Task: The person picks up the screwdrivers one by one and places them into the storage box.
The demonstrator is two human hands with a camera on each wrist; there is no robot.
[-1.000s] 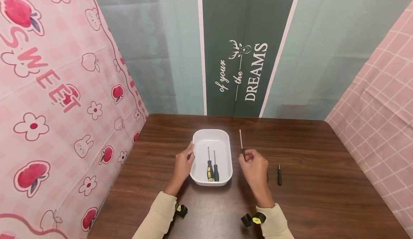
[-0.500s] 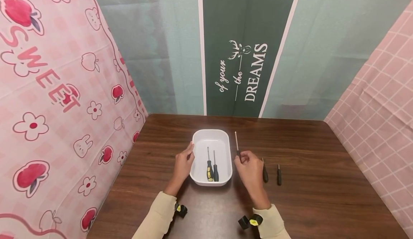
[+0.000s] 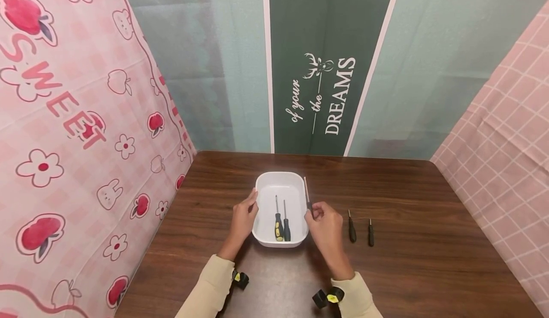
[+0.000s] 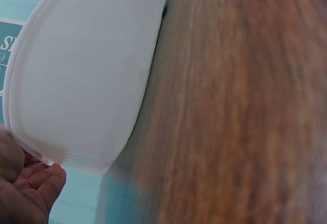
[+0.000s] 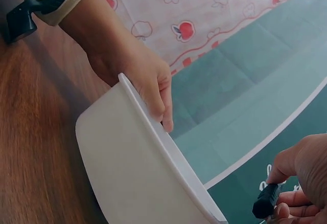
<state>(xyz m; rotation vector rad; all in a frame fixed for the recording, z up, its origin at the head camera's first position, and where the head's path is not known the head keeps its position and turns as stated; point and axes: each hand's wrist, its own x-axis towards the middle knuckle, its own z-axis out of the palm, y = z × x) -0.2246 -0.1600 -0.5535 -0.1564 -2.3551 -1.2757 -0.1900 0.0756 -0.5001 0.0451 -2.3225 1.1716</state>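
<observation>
My left hand (image 3: 243,217) holds the left rim of a white rectangular plastic tray (image 3: 270,184), also seen from its side in the left wrist view. Two screwdrivers lie side by side in the tray: one with a black-and-yellow handle (image 3: 279,230), one with a dark handle (image 3: 287,230). Beside the tray's right rim, my right hand (image 3: 324,223) pinches a dark-handled screwdriver (image 5: 266,203) between thumb and fingers, its shaft pointing away from me. Part of its handle is hidden by the fingers.
Two more dark screwdrivers lie to the right on the brown wooden table (image 3: 407,270): a longer one (image 3: 352,230) and a shorter one (image 3: 371,234). Patterned cloths hang around the table, a pink one (image 3: 86,175) at the left.
My right hand has moved left with the screwdriver, up to the tray's right rim. The longer screwdriver on the table has come into full view. The left hand and tray stay put.
</observation>
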